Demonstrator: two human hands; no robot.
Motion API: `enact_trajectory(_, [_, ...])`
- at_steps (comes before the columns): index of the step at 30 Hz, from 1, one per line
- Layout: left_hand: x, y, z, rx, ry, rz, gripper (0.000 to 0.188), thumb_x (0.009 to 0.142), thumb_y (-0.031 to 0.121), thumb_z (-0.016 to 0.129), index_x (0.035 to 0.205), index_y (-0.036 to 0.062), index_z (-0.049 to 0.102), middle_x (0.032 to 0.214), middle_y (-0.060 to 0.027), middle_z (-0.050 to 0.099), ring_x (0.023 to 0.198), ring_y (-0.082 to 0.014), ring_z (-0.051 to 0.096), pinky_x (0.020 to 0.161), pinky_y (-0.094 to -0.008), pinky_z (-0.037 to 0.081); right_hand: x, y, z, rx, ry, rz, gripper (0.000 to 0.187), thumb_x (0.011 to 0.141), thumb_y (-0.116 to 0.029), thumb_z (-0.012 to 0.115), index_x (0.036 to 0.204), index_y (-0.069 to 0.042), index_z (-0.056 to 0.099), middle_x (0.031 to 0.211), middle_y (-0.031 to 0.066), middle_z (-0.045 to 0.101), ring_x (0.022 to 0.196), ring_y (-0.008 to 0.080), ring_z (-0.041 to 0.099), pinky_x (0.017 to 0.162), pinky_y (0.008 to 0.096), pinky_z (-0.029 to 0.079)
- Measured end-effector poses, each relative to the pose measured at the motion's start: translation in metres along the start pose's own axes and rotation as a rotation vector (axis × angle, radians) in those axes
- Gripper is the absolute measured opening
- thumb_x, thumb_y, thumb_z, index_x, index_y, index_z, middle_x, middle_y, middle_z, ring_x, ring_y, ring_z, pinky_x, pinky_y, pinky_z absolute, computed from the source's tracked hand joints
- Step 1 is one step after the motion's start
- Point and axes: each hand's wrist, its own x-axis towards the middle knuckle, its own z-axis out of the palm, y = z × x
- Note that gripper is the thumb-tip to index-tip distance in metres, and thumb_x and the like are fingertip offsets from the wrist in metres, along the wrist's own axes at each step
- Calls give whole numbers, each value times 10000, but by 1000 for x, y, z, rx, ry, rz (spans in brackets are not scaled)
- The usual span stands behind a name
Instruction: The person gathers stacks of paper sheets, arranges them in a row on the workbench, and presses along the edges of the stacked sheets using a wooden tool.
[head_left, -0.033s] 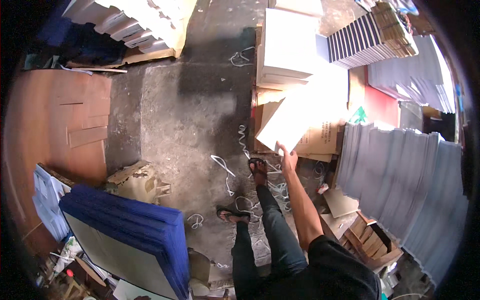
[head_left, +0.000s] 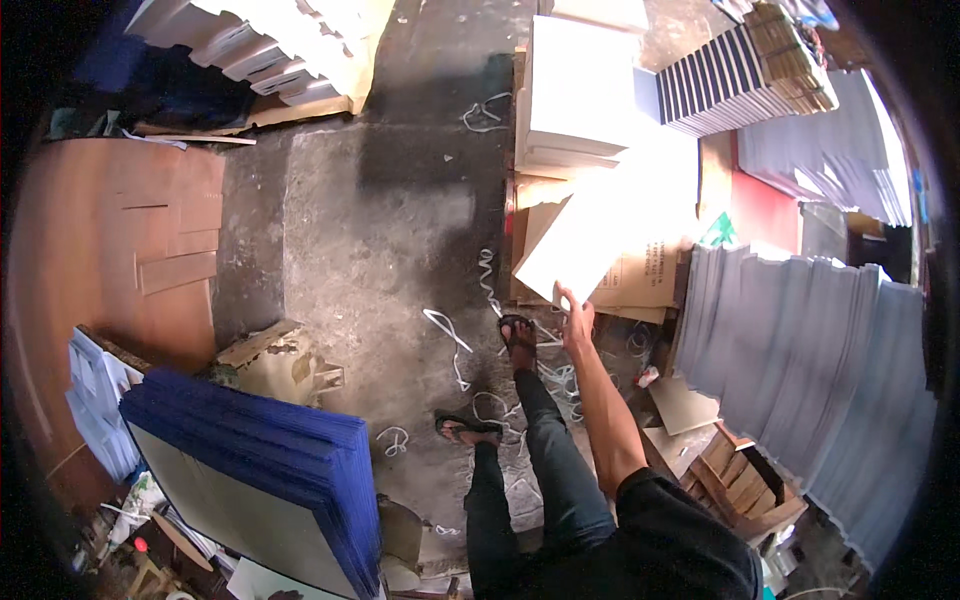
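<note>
My right hand point(head_left: 575, 318) reaches forward from the lower right and grips the near corner of a pale flat sheet or thin stack of sheets point(head_left: 565, 250). The thumb lies on top of the corner, and the fingers are partly hidden. This piece is tilted over a flattened brown cardboard sheet point(head_left: 640, 275) on a low pile. Bright sunlight washes out its far end, so its thickness and where it ends cannot be made out. My left hand does not show.
A tall white paper stack point(head_left: 575, 85) stands beyond. Grey sheet stacks point(head_left: 790, 350) rise at right, next to a wooden crate point(head_left: 735, 475). A blue-edged board stack point(head_left: 250, 440) is at lower left. White strapping scraps point(head_left: 445, 330) litter the concrete around my feet point(head_left: 517, 340).
</note>
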Motion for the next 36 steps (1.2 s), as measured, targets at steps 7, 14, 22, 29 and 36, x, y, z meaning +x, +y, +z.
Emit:
enact_trajectory(7, [-2, 10, -11, 43, 13, -51, 401, 1025, 317, 445, 927, -8, 658, 959, -135, 668, 942, -309, 597, 1025, -494, 341, 6, 11, 0, 262, -281, 161, 446, 847, -269, 691, 1234, -81, 572, 1174, 61, 612, 997, 227, 585, 729, 450, 505])
enact_trajectory(14, [-5, -4, -11, 9, 5, -50, 411, 1031, 329, 449, 953, -14, 662, 964, -139, 675, 933, -299, 595, 1030, -490, 340, 16, -19, -12, 103, -342, 147, 370, 914, -296, 648, 1173, -32, 636, 994, 13, 647, 727, 130, 577, 558, 284, 451])
enact_trajectory(22, [-4, 2, -14, 43, -6, -5, 438, 1037, 362, 431, 980, -9, 657, 939, -140, 674, 925, -316, 599, 1039, -508, 334, 33, -46, -40, -77, -506, 123, 497, 890, -502, 576, 1191, -109, 631, 1062, -8, 607, 995, 153, 530, 739, 376, 451])
enact_trajectory(29, [-12, -5, -8, -21, -9, -60, 514, 1025, 459, 420, 1008, 9, 669, 976, -147, 680, 943, -328, 599, 1043, -479, 346, 61, -57, -44, -138, -755, -182, 461, 939, -438, 477, 1181, -78, 630, 1244, 67, 613, 1172, 238, 513, 976, 454, 399])
enact_trajectory(36, [3, -2, -7, -47, 28, -80, 282, 958, 251, 477, 838, 26, 598, 859, -134, 610, 917, -324, 574, 1154, -555, 229, -15, -136, -59, 37, -610, 9, 437, 945, -384, 483, 1203, -53, 607, 1161, 89, 620, 948, 222, 612, 784, 345, 493])
